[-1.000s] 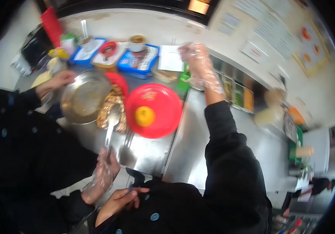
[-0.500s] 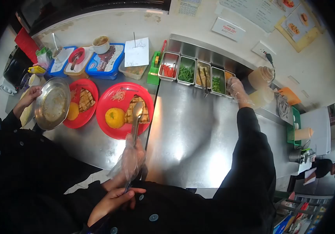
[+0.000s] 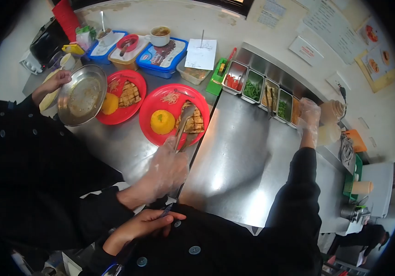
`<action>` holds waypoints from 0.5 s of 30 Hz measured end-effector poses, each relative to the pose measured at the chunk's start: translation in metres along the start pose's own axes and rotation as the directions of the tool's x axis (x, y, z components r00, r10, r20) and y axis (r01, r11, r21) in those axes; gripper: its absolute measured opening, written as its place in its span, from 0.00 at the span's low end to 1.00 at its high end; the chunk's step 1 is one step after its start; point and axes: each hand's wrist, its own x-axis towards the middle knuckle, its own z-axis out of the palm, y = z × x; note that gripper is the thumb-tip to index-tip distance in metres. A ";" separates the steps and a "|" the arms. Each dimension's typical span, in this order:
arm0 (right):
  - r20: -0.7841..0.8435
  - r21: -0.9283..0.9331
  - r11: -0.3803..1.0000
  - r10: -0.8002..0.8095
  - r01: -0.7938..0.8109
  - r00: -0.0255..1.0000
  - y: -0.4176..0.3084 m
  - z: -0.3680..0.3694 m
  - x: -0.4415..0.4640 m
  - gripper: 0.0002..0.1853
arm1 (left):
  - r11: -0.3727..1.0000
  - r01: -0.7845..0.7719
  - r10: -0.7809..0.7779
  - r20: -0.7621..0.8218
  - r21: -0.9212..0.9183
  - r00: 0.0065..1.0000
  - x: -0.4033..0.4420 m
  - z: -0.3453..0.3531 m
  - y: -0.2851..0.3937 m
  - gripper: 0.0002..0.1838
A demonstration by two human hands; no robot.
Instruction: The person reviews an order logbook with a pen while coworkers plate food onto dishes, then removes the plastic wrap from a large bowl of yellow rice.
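Note:
My right hand (image 3: 309, 115), in a clear plastic glove, is at the last steel tray (image 3: 296, 113), which holds orange-brown bits. Its fingertips are hidden there. Low against my black jacket, my bare left hand (image 3: 149, 226) is closed, thumb and forefinger around a thin dark-blue item (image 3: 167, 210) too small to name. On the left, a co-worker's gloved hand (image 3: 163, 172) holds a spoon (image 3: 186, 120) over grill-marked meat (image 3: 196, 120) on a red plate (image 3: 149, 131); yellow rice (image 3: 163, 122) sits beside it. The co-worker's other hand (image 3: 55, 85) grips a round metal pan (image 3: 82, 96).
A second red plate (image 3: 137, 106) lies behind the pan. Other trays hold red strips (image 3: 233, 83), green beans (image 3: 252, 89) and chopped greens (image 3: 282, 109); tongs (image 3: 269, 101) rest in one. Blue tubs (image 3: 160, 69) line the wall. Squeeze bottles (image 3: 333, 110) stand right of my hand.
The view has turned, so the counter sits farther right in it. My right hand stays at the last tray. The co-worker's spoon remains over the meat, and the pan is still held up.

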 end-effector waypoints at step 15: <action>0.587 0.802 0.448 -0.468 -0.395 0.661 -0.324 0.097 -0.132 0.02 | 0.988 -0.157 0.157 -0.084 0.002 0.984 -0.022 -0.011 -0.024 0.19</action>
